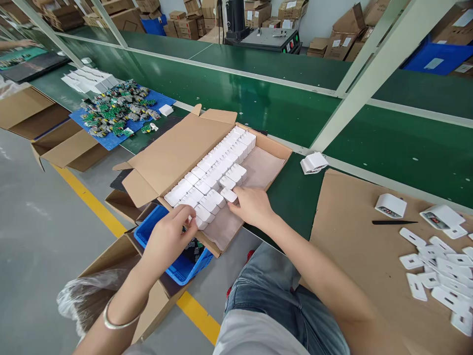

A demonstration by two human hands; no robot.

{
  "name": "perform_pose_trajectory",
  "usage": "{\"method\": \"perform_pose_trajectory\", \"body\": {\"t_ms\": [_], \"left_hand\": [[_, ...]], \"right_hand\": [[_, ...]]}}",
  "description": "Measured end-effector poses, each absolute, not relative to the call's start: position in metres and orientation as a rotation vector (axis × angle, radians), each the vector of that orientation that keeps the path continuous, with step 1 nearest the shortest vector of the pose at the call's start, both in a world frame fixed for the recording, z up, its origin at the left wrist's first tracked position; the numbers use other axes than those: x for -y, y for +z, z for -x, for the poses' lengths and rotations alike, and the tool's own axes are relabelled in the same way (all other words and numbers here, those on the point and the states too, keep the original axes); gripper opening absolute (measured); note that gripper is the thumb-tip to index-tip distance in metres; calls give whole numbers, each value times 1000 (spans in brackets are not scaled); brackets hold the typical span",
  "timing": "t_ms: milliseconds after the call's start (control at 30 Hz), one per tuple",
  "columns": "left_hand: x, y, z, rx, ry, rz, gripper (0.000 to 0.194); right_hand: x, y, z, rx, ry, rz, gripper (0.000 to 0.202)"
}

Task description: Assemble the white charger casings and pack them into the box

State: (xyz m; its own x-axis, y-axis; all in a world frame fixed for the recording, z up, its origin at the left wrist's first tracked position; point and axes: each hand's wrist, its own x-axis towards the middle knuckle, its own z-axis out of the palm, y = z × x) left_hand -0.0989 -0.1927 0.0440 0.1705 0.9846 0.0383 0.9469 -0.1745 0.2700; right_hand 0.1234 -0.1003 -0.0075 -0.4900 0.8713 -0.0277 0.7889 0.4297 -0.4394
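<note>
Pale shirt cloth (258, 333), nearest the camera, is cut off at the lower edge; forward of it, the right hand (253, 206) grips a white case (229, 195) between thumb and fingers beside the rows of white cases (216, 167) in an open cardboard box (264, 165), while the left hand (170, 235) is curled at the rows' near end, its fingers hiding whether it grips anything. Below the box, a blue bin (148, 226) is partly covered, its dark contents hard to make out; beyond the green bench (221, 76), white labels (346, 42) on cartons (345, 24) are too small to read.
</note>
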Motion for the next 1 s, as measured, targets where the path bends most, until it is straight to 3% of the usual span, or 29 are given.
{"method": "perform_pose_trajectory", "body": {"t_ms": [100, 233, 367, 567, 733, 867, 1000], "left_hand": [[210, 60, 108, -1725, 451, -2022, 18], [236, 66, 121, -1523, 241, -1858, 32], [246, 58, 126, -1590, 181, -1815, 20], [234, 54, 115, -1663, 277, -1949, 18], [203, 49, 91, -1743, 545, -2249, 15], [152, 35, 63, -1857, 316, -2544, 16], [104, 21, 38, -1946, -37, -2590, 40]], "right_hand": [[102, -4, -127, 2372, 627, 1450, 15], [100, 3, -141, 2077, 615, 1509, 20], [82, 7, -162, 1855, 516, 1610, 21], [36, -5, -169, 2062, 306, 1644, 20], [14, -11, -159, 2327, 621, 1474, 17], [13, -13, -161, 2360, 809, 1443, 12], [14, -15, -160, 2331, 883, 1412, 39]]}}
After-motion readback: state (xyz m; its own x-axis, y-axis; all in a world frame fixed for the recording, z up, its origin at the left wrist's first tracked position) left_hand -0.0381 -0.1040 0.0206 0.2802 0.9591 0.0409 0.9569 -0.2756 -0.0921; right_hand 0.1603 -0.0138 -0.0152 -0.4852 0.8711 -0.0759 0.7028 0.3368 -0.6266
